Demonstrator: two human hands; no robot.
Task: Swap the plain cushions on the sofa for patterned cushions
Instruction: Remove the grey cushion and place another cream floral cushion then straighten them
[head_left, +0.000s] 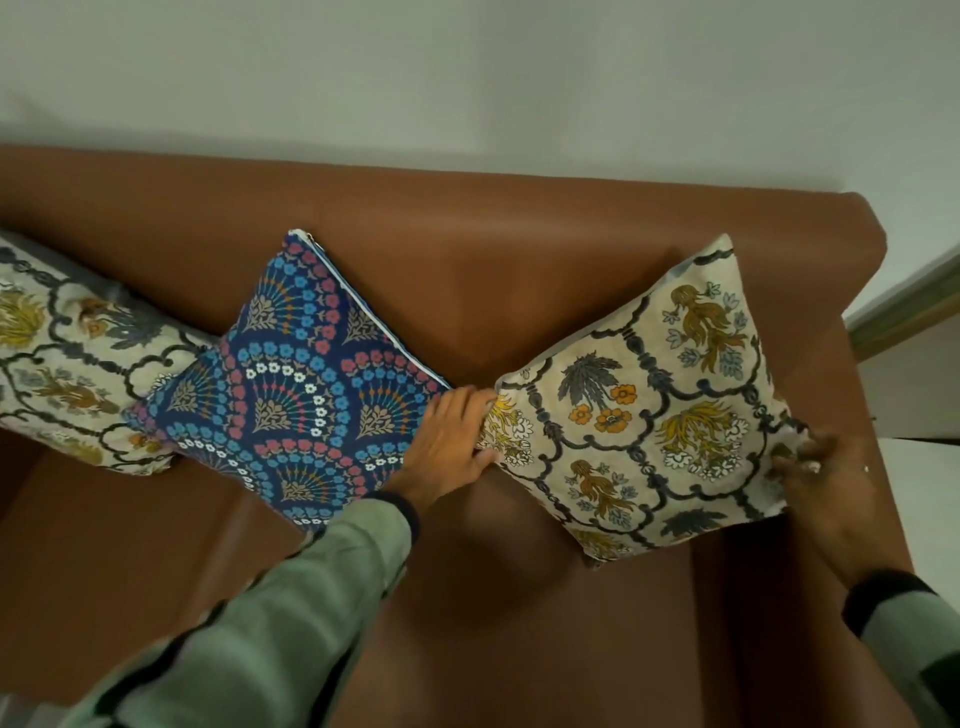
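A cream floral cushion (644, 405) stands on a corner against the back of the brown leather sofa (467, 260), at its right end. My left hand (449, 441) pinches the cushion's left corner. Its right corner is gripped by my right hand (826, 483), which looks blurred. A blue fan-patterned cushion (301, 384) leans against the sofa back just left of my left hand. Another cream floral cushion (67, 358) lies at the far left, partly cut off by the frame edge. No plain cushion is in view.
The sofa's right armrest (810, 597) runs under my right hand. A white wall (467, 78) rises behind the sofa. At the far right a pale floor and a skirting edge (904, 306) show. The seat (493, 597) in front of the cushions is bare leather.
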